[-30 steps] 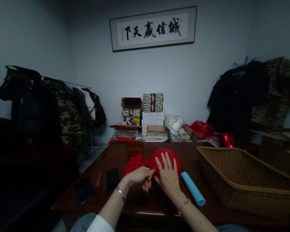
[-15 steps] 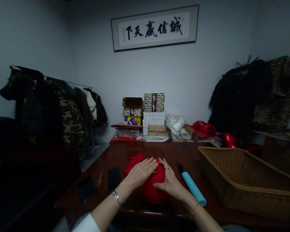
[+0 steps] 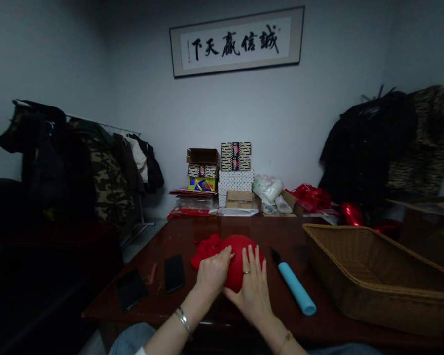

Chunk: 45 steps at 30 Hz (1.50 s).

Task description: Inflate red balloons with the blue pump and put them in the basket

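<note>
From the head camera, we see both hands pressed around a red balloon (image 3: 240, 256) that sits on the desk (image 3: 207, 305) near its front edge, about midway along it. The left hand (image 3: 213, 272) is curled over the balloon's left side, fingers bent and closed against the skin; the right hand (image 3: 252, 286) lies flatter, fingers spread up its right face, a ring on 1 finger. Neither hand is fully wrapped round it; together they hold it between them.

Just behind the balloon, toward the far edge, lies a heap of red material (image 3: 206, 249), touching or nearly touching it; we cannot tell which. To the right, a blue hand pump (image 3: 295, 287) lies slantwise on the desk, apart from the right hand. A wicker basket (image 3: 373, 296) fills the desk's right side. 2 dark phones (image 3: 174, 273) lie toward the left front corner.

We judge the main risk to be squeezing: fingernails digging into taut rubber could burst it. Uneven pressure could also let it squirt out sideways, toward the front edge and off the desk. We cannot see the neck, so air may be escaping unnoticed.
</note>
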Motion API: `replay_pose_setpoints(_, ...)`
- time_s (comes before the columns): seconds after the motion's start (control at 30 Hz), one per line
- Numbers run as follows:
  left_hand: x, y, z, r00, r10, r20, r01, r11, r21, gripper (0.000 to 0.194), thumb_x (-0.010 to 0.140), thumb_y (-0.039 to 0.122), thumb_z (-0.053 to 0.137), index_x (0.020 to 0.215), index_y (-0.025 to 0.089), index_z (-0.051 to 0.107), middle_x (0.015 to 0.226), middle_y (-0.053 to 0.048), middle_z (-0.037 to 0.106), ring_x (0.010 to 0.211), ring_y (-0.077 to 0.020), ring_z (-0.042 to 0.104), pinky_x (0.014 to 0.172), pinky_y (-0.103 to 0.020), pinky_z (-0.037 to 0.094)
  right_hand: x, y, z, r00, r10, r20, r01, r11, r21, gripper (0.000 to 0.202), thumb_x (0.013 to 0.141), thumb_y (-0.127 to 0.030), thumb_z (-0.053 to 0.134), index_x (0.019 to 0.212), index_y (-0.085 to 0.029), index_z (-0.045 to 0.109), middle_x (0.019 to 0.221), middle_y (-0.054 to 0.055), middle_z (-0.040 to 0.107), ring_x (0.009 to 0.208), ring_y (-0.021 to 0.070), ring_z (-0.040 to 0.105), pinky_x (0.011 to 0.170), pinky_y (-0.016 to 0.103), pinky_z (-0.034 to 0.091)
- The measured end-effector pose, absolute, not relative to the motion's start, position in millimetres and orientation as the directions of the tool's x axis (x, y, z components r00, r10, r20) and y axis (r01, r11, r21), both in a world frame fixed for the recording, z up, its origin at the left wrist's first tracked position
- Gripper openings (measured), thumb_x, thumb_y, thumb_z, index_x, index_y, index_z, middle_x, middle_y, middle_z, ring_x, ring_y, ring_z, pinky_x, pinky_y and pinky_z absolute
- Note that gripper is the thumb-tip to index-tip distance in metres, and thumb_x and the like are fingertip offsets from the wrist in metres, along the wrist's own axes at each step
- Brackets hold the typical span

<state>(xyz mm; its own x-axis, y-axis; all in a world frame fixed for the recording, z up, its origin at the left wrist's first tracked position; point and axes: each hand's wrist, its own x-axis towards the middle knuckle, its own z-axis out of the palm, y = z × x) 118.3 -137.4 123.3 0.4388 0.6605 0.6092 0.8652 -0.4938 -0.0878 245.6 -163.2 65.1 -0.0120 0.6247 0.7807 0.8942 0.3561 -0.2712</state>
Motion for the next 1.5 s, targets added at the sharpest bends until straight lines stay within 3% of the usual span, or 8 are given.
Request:
replay_pose_setpoints(0.2, 118.0, -145.2, 126.8, 0.476, 0.609, 0.634, 0.833, -0.543, -0.104, 0.029, 0.088, 0.024, 0.044, 0.111, 0.013, 0.061, 0.099, -0.015, 0.069, 0.087, -0.0237, 0.066, 0.076, -0.036, 0.053, 257.3, -153.2, 71.6, 0.077, 0.677, 0.731, 0.918, 0.237, -0.317, 0.075, 0.07, -0.038, 0.06, 0.136, -0.02, 0.028, 0.141, 0.015, 0.031, 0.131, 0.0316, 0.023, 0.102, 0.057, 0.017)
replay_pose_setpoints(0.33, 114.0, -134.0, 130.4, 0.596, 0.439, 0.673, 0.735, -0.635, -0.237, 0.032, 0.088, 0.023, 0.045, 0.117, 0.016, 0.057, 0.121, -0.013, 0.058, 0.12, -0.0264, 0.047, 0.099, -0.05, 0.037, 268.8, -151.2, 76.9, 0.023, 0.745, 0.667, 0.854, 0.332, -0.4, 0.072, 0.064, -0.034, 0.066, 0.13, -0.025, 0.039, 0.137, 0.013, 0.035, 0.127, 0.0318, 0.03, 0.099, 0.053, 0.028)
replay_pose_setpoints(0.53, 106.1, -118.5, 122.3, 0.785, 0.195, 0.588, 0.473, -0.801, -0.367, 0.038, 0.09, 0.019, 0.04, 0.128, 0.014, 0.045, 0.127, -0.009, 0.054, 0.125, -0.0193, 0.039, 0.102, -0.039, 0.04, 285.3, -147.4, 76.8, -0.137, 0.776, 0.616, 0.645, 0.542, -0.539, 0.083, 0.066, -0.026, 0.064, 0.138, -0.02, 0.023, 0.138, 0.01, 0.036, 0.13, 0.023, 0.026, 0.105, 0.043, 0.027)
replay_pose_setpoints(0.77, 110.1, -96.1, 98.3, 0.43, 0.359, 0.828, 0.67, -0.742, -0.027, 0.037, 0.09, 0.016, 0.041, 0.126, 0.018, 0.049, 0.121, -0.01, 0.059, 0.115, -0.0188, 0.052, 0.095, -0.037, 0.047, 265.4, -153.9, 70.9, -0.019, 0.743, 0.669, 0.684, 0.498, -0.533, 0.067, 0.079, -0.016, 0.041, 0.14, -0.019, 0.015, 0.147, 0.01, 0.017, 0.135, 0.0174, 0.013, 0.108, 0.041, 0.021)
replay_pose_setpoints(0.9, 122.7, -101.9, 99.0, 0.251, 0.588, 0.769, 0.709, -0.652, 0.268, 0.035, 0.091, 0.019, 0.038, 0.122, 0.021, 0.054, 0.12, -0.007, 0.059, 0.112, -0.0173, 0.054, 0.093, -0.035, 0.048, 252.4, -149.1, 70.0, -0.115, 0.734, 0.669, 0.811, 0.458, -0.364, 0.095, 0.069, -0.034, 0.058, 0.142, -0.014, 0.001, 0.149, 0.014, 0.009, 0.136, 0.0277, -0.001, 0.106, 0.054, 0.013)
replay_pose_setpoints(1.0, 128.1, -112.4, 104.1, 0.258, 0.695, 0.671, 0.72, -0.602, 0.346, 0.034, 0.091, 0.025, 0.04, 0.12, 0.026, 0.055, 0.119, -0.005, 0.06, 0.108, -0.0189, 0.057, 0.089, -0.037, 0.051, 250.0, -138.1, 71.1, 0.021, 0.721, 0.693, 0.882, 0.313, -0.352, 0.101, 0.067, -0.043, 0.06, 0.142, -0.011, 0.0, 0.146, 0.018, 0.018, 0.136, 0.03, 0.007, 0.104, 0.057, 0.012)
replay_pose_setpoints(1.27, 113.7, -103.8, 116.6, 0.538, 0.518, 0.665, 0.671, -0.741, 0.034, 0.035, 0.09, 0.021, 0.041, 0.124, 0.023, 0.05, 0.124, -0.006, 0.057, 0.131, -0.0208, 0.029, 0.106, -0.057, 0.021, 261.6, -127.0, 82.9, -0.063, 0.828, 0.557, 0.816, 0.365, -0.449, 0.111, 0.062, -0.045, 0.065, 0.141, -0.019, -0.008, 0.143, 0.014, 0.029, 0.131, 0.026, 0.025, 0.105, 0.056, 0.008)
replay_pose_setpoints(1.5, 103.9, -83.6, 107.4, 0.638, 0.446, 0.628, 0.561, -0.828, 0.019, 0.036, 0.09, 0.019, 0.04, 0.125, 0.021, 0.049, 0.129, -0.007, 0.053, 0.128, -0.0164, 0.035, 0.105, -0.047, 0.031, 265.0, -120.0, 92.2, -0.232, 0.839, 0.493, 0.528, 0.534, -0.66, 0.127, 0.06, -0.037, 0.072, 0.133, -0.02, -0.031, 0.144, 0.016, 0.026, 0.132, 0.021, 0.025, 0.106, 0.047, 0.015)
